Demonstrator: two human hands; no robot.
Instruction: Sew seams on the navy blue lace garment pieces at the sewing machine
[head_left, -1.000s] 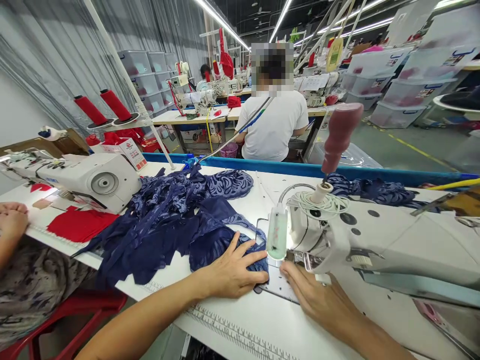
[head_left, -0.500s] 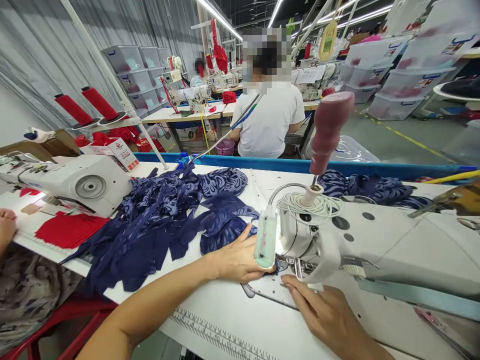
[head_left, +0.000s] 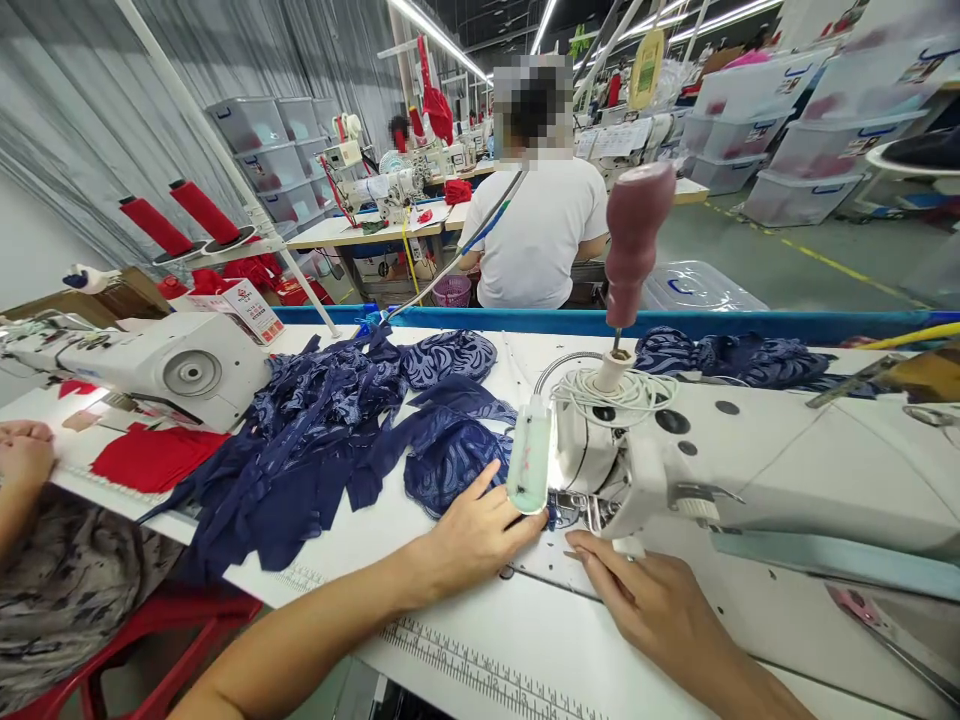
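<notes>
A navy patterned bra [head_left: 450, 465] with a rounded cup lies left of the needle area of a white sewing machine [head_left: 780, 450]. My left hand [head_left: 476, 530] rests palm down by its near edge. Thumb and forefinger are close together at the fabric, and an outer finger is spread; a pale green lamp [head_left: 529, 460] hides some fingertips. Just right of the presser foot [head_left: 598, 512], my right hand [head_left: 645, 595] is closed, thumb and forefinger pressed together. A thin dark tip shows at its fingers, too small to name.
Navy fabric pieces [head_left: 315, 430] are heaped on the left. A maroon-handled tool [head_left: 637, 235] stands upright in the machine head. A second sewing machine [head_left: 180, 370], red fabric [head_left: 157, 458] and a co-worker's hand [head_left: 24, 455] are further left. A person in white [head_left: 536, 235] sits ahead.
The view has shifted slightly. My left hand's fingers are more bent, and less fabric shows at the near side of the presser foot. My right hand stays closed beside it.
</notes>
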